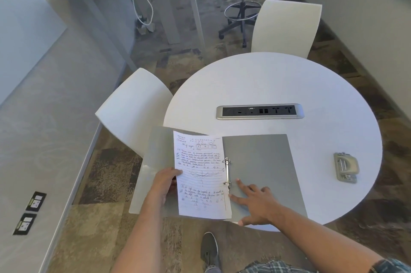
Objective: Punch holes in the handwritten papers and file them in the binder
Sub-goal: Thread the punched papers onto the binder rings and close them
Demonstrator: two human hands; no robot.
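While the grey binder (262, 161) lies open at the near edge of the round white worktop (278, 81), the left hand (165, 181) grasps the left edge of the handwritten paper (200, 174), which sits on the binder's rings (227, 172). The right hand (255, 201) presses flat, fingers spread, on the binder's right cover. Further right, well apart, rests the hole punch (345, 167).

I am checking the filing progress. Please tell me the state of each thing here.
binder: open, flat on table
binder rings: paper threaded on them
handwritten paper: on rings, left side
hole punch: untouched, on table
left hand: holds paper edge
right hand: fingers spread, pressing binder
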